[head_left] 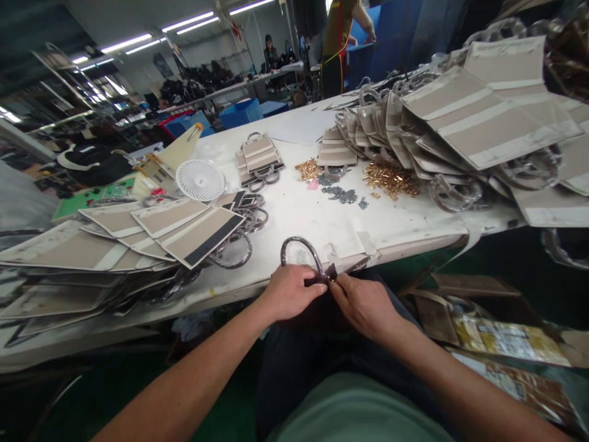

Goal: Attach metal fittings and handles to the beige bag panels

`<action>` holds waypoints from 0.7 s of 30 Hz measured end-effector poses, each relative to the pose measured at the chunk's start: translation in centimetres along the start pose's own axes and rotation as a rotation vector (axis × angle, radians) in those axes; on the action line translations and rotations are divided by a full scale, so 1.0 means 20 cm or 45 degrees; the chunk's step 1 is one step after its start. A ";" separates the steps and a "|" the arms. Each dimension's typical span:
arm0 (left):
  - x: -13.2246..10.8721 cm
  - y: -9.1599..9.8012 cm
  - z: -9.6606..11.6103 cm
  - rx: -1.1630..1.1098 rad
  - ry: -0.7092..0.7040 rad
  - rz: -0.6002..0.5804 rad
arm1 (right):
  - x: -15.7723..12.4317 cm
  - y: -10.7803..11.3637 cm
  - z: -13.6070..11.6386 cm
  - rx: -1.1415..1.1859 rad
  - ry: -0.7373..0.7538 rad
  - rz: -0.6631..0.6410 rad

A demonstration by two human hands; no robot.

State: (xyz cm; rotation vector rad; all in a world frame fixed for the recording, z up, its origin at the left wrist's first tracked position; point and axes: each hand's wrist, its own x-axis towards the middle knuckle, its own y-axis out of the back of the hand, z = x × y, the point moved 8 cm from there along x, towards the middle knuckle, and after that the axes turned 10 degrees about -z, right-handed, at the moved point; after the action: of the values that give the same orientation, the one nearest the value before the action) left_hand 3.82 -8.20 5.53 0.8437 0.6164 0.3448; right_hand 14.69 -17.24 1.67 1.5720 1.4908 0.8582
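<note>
A curved dark brown bag handle, shiny as if in plastic wrap, arches up at the table's near edge. My left hand is closed around it near its right end, thumb and fingers meeting there. Right beside it, my right hand pinches a small dark part at that end; fingertips hide what exactly it is. Beyond my hands on the white table lie a heap of gold metal pieces, a smaller gold heap and dark grey flat metal bits.
Beige bag panels with handles are piled at the left. A larger panel stack fills the right. A white round fan stands at the back left. Below the right edge sits an open carton. A person works behind.
</note>
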 end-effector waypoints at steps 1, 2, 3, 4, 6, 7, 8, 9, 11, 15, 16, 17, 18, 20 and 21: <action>0.00 0.01 0.01 0.009 -0.013 0.021 | 0.00 0.01 0.00 -0.008 0.006 0.012; -0.01 0.02 0.01 0.017 -0.018 0.038 | 0.01 0.03 0.00 -0.020 0.019 0.028; -0.01 0.03 0.02 0.020 -0.020 0.044 | 0.01 0.04 -0.01 -0.038 0.044 0.040; -0.01 0.03 0.02 0.019 -0.021 0.040 | 0.01 0.05 -0.01 -0.059 0.078 0.047; 0.00 0.04 0.01 0.001 -0.035 -0.003 | 0.01 0.05 -0.03 -0.095 0.169 0.048; 0.00 0.04 0.01 -0.014 -0.044 -0.034 | 0.01 0.05 -0.03 -0.104 0.216 0.043; 0.00 0.04 0.00 -0.031 -0.051 -0.065 | 0.01 0.05 -0.04 -0.106 0.255 0.042; 0.01 0.03 0.00 -0.052 -0.056 -0.094 | 0.00 0.05 -0.04 -0.098 0.285 0.048; 0.01 0.04 -0.01 -0.101 -0.065 -0.133 | 0.00 0.05 -0.05 -0.065 0.324 0.069; 0.02 0.04 -0.02 -0.171 -0.112 -0.154 | -0.01 0.05 -0.07 0.061 0.328 0.148; 0.02 0.04 -0.03 -0.176 -0.120 -0.154 | -0.01 0.05 -0.07 0.101 0.315 0.173; 0.02 0.04 -0.03 -0.180 -0.121 -0.154 | -0.01 0.05 -0.07 0.141 0.299 0.196; 0.01 0.04 -0.04 -0.184 -0.120 -0.153 | -0.01 0.05 -0.08 0.180 0.281 0.212; 0.01 0.03 -0.05 -0.200 -0.126 -0.149 | -0.02 0.03 -0.08 0.243 0.241 0.231; 0.01 0.03 -0.05 -0.213 -0.144 -0.142 | -0.02 0.03 -0.07 0.268 0.218 0.236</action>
State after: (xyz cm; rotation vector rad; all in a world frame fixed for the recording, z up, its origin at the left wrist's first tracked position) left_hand 3.30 -7.15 5.47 0.6609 0.5192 0.2422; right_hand 13.59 -17.42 2.84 1.8530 1.6168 0.9877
